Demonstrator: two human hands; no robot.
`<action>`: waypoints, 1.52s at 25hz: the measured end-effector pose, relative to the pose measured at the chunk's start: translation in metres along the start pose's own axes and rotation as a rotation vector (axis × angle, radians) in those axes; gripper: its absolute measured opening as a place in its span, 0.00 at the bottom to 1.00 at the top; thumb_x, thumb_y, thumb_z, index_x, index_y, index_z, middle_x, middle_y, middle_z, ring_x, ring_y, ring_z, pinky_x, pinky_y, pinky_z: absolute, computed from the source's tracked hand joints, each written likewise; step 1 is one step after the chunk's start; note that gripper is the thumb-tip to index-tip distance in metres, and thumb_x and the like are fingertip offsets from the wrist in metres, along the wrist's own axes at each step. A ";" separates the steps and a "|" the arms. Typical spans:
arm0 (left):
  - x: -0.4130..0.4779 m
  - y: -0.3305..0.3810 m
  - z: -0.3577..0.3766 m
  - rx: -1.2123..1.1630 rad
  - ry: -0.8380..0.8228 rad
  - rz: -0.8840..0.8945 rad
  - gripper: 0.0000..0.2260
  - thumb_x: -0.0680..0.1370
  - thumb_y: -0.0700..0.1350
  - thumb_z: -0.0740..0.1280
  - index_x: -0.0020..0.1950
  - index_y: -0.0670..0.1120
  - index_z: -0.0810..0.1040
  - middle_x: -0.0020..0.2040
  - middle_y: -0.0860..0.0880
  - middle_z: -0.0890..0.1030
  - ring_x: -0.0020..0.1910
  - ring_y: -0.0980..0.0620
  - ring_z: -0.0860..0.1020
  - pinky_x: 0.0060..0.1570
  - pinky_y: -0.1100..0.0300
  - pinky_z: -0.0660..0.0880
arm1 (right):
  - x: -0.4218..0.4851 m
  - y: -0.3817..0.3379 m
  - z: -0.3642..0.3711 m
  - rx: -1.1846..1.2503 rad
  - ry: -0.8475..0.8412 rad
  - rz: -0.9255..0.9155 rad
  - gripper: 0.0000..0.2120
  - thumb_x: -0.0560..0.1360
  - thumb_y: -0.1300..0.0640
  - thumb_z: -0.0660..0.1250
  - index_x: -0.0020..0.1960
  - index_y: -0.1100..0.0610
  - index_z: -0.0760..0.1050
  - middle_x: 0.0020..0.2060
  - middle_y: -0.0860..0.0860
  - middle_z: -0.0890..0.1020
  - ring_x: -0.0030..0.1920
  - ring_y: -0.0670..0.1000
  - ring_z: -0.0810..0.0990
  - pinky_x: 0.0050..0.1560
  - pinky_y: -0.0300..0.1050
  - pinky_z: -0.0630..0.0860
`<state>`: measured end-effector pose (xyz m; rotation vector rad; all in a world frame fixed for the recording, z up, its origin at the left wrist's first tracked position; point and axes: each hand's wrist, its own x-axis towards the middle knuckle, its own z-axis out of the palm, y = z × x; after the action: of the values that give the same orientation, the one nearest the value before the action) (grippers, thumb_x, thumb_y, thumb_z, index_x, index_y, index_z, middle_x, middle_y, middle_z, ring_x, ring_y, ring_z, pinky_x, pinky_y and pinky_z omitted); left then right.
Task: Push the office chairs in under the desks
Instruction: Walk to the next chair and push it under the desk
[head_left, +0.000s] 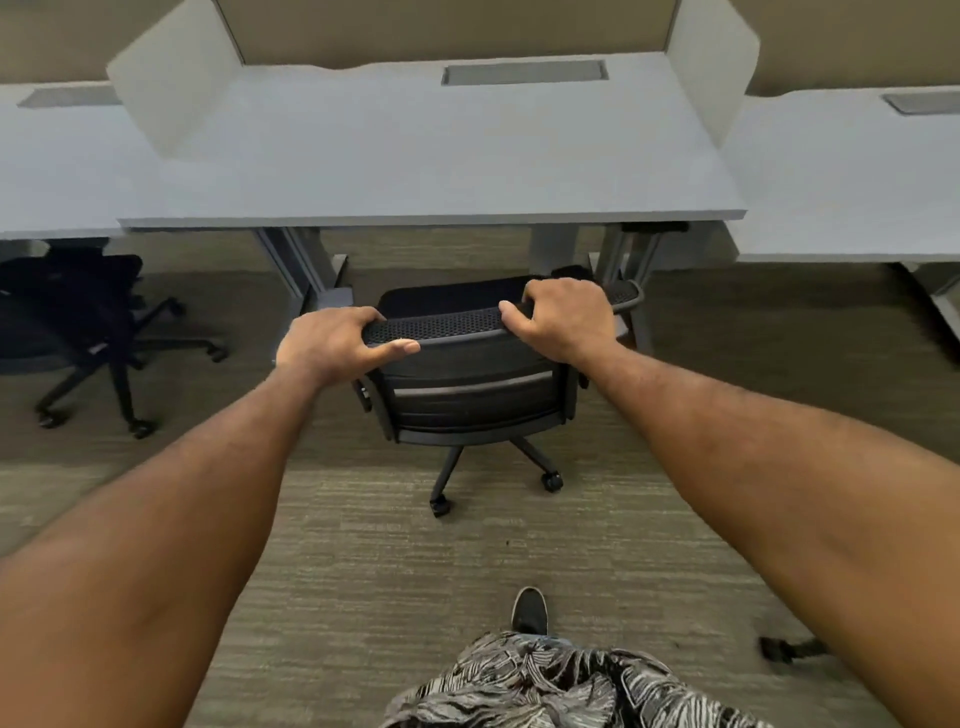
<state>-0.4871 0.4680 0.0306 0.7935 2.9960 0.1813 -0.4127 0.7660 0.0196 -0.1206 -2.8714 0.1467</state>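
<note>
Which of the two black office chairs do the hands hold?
The black mesh-backed office chair at the middle grey desk: left hand and right hand grip its top edge. The far-left black chair stands untouched.

Office: partitioned desks (431, 156), swivel chairs (467, 374).

No readable text, label or number anywhere.
</note>
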 end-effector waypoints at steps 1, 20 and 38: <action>0.015 -0.007 -0.001 0.007 -0.002 -0.003 0.47 0.61 0.88 0.44 0.56 0.55 0.80 0.43 0.53 0.81 0.43 0.50 0.79 0.41 0.51 0.76 | 0.016 -0.001 0.004 -0.009 -0.008 0.005 0.29 0.77 0.30 0.52 0.39 0.52 0.77 0.27 0.47 0.73 0.33 0.52 0.76 0.37 0.48 0.74; 0.225 -0.151 -0.011 -0.031 0.146 0.155 0.46 0.71 0.84 0.48 0.67 0.50 0.79 0.65 0.48 0.81 0.64 0.45 0.78 0.56 0.47 0.75 | 0.226 -0.042 0.060 -0.028 -0.108 0.143 0.40 0.77 0.27 0.51 0.81 0.50 0.60 0.81 0.53 0.61 0.78 0.57 0.63 0.76 0.59 0.60; 0.292 -0.218 -0.024 -0.009 -0.013 0.215 0.49 0.64 0.86 0.41 0.57 0.54 0.82 0.49 0.51 0.85 0.48 0.47 0.81 0.45 0.52 0.76 | 0.279 -0.092 0.076 -0.125 -0.179 0.243 0.35 0.79 0.28 0.47 0.48 0.53 0.82 0.40 0.50 0.84 0.43 0.53 0.80 0.55 0.54 0.76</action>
<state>-0.8496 0.4224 0.0266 1.1101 2.8909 0.1942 -0.7079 0.6944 0.0286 -0.5052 -3.0332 0.0243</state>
